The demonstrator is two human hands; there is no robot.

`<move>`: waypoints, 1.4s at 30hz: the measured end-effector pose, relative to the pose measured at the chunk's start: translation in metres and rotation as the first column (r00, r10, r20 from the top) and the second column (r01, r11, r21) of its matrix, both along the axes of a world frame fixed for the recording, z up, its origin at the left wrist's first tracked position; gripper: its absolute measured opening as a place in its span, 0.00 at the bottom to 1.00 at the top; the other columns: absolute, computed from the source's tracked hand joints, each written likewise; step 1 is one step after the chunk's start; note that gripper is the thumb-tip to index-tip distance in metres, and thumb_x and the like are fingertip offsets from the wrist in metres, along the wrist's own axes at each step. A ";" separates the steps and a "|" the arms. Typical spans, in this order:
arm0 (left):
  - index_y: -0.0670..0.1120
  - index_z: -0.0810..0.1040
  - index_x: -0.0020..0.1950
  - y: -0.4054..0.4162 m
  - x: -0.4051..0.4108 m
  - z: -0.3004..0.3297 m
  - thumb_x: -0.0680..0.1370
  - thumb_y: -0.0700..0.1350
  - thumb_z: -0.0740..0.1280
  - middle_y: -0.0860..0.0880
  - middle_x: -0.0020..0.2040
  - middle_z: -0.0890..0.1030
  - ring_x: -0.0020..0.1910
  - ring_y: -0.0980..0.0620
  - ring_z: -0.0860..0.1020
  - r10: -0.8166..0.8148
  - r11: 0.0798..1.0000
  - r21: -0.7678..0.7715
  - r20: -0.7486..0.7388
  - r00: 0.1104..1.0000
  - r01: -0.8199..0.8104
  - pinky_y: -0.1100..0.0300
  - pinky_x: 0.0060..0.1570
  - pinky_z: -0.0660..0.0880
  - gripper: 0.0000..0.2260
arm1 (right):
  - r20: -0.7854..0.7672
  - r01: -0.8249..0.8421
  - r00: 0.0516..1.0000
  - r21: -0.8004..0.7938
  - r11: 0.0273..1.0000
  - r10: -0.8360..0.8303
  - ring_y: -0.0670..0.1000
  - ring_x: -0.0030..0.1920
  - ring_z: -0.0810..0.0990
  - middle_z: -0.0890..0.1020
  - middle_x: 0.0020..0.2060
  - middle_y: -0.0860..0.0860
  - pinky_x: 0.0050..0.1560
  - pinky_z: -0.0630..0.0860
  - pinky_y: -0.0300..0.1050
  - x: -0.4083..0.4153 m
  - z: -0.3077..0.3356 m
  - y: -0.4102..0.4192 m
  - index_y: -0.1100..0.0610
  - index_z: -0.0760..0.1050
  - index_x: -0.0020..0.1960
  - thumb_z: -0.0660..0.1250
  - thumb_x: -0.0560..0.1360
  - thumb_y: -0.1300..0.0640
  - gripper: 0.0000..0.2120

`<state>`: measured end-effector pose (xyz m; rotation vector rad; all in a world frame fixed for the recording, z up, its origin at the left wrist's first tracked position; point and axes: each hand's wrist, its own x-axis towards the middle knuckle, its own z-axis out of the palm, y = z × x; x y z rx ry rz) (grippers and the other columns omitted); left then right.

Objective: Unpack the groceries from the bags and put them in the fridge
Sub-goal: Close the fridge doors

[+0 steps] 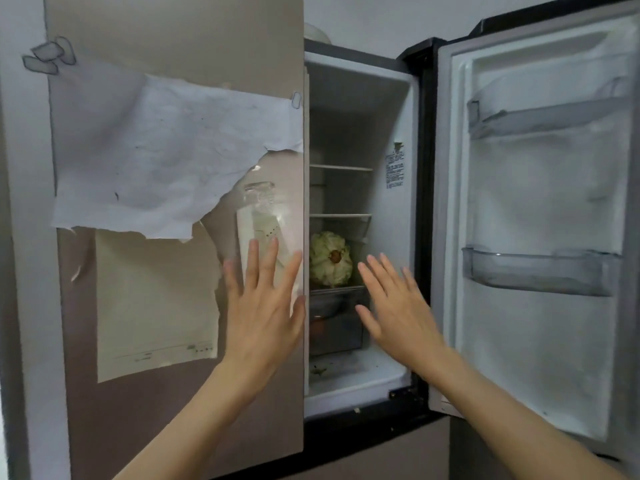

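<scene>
Cabbage (330,259), round, leafy, perhaps, on glass shelf (341,215).

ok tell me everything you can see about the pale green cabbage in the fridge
The pale green round cabbage lies on its side on a shelf inside the open fridge, its brown cut stem facing outward. Its leaves look crinkled and tightly wrapped. It sits alone, above a clear drawer; neither hand touches it.

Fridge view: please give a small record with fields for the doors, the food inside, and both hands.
right door: open, its shelves bare
left door: closed, torn papers stuck on it
food inside: one cabbage on a shelf, above the drawer
left hand: open, fingers straight, in front of the left door
right hand: open, holds nothing
</scene>
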<state>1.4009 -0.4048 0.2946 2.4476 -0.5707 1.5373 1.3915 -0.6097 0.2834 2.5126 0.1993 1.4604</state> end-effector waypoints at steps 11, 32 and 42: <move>0.49 0.43 0.76 -0.193 -0.054 0.016 0.80 0.44 0.55 0.47 0.77 0.40 0.75 0.49 0.36 -0.415 0.885 0.112 -0.247 0.876 0.451 0.50 0.74 0.41 0.29 | 0.029 0.202 0.977 0.148 0.968 -0.209 0.64 0.59 0.77 0.78 0.58 0.64 0.60 0.69 0.66 -0.110 0.036 -0.181 0.68 0.72 0.62 0.75 0.65 0.62 0.28; 0.51 0.66 0.66 -0.209 -0.067 0.027 0.70 0.71 0.49 0.51 0.63 0.71 0.63 0.52 0.69 -0.511 0.858 -0.054 -0.202 0.836 0.511 0.47 0.72 0.54 0.33 | 0.089 0.012 0.996 0.116 0.993 -0.023 0.56 0.71 0.64 0.70 0.69 0.58 0.71 0.57 0.61 -0.150 0.041 -0.208 0.60 0.69 0.68 0.54 0.76 0.51 0.23; 0.50 0.59 0.74 -0.123 -0.033 0.022 0.74 0.66 0.56 0.47 0.75 0.60 0.74 0.50 0.58 -0.449 0.887 -0.287 -0.354 0.820 0.361 0.48 0.72 0.55 0.33 | 0.082 -0.069 0.994 0.027 0.997 0.067 0.56 0.76 0.49 0.55 0.75 0.55 0.72 0.54 0.59 -0.136 0.027 -0.163 0.56 0.52 0.75 0.54 0.77 0.47 0.29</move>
